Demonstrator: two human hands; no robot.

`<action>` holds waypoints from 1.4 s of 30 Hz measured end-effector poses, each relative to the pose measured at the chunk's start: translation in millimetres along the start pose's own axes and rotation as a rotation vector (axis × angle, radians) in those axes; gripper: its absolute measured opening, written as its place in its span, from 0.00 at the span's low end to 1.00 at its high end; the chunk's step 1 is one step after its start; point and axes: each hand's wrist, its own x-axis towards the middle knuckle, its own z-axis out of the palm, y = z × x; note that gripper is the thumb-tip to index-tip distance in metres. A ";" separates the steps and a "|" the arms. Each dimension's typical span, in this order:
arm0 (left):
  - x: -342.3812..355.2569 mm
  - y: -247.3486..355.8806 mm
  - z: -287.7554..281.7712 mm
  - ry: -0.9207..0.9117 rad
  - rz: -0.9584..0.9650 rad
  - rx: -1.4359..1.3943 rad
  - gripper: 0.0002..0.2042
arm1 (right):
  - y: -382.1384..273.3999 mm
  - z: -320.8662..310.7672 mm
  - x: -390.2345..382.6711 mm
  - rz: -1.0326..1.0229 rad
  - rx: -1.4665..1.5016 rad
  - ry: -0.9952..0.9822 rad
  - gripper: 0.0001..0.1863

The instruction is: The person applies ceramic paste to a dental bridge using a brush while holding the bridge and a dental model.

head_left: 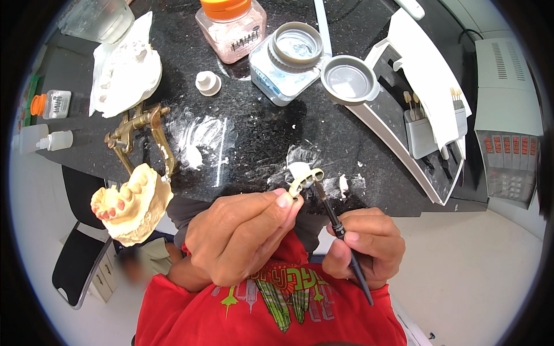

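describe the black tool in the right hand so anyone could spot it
Find the red shirt. At its top, the right hand grips a slim black tool slanting toward the pale ringed piece. Unlike that curved piece, it is long and straight.

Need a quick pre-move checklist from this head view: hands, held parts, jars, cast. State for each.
1. Left hand secure on the tan looped piece: ok, pinched between thumb and finger.
2. Right hand steady on the black brush: grip ok, steadiness cannot tell from a still.
3. Brush tip touching the piece: cannot tell; it is right by the loop.
4. Grey-lidded jar closed: not ok, lid swung aside.
5. Large orange-capped jar closed: ok, cap on.
6. Yellowish cast wholly over the tabletop: not ok, juts past the near edge.
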 end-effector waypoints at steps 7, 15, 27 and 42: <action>0.4 0.5 1.1 0.010 -0.010 -0.005 0.14 | 0.4 -0.5 -4.6 0.006 -0.008 0.005 0.18; -0.3 5.1 -2.7 -0.047 -0.039 0.005 0.15 | 1.7 0.8 -5.0 -0.026 -0.016 0.020 0.18; -1.0 4.9 -3.2 -0.077 -0.058 0.004 0.16 | 1.1 -0.2 -5.9 -0.015 -0.012 0.017 0.18; -0.1 -0.4 2.7 0.021 0.002 -0.016 0.13 | 2.7 1.8 -5.4 -0.030 -0.016 0.023 0.18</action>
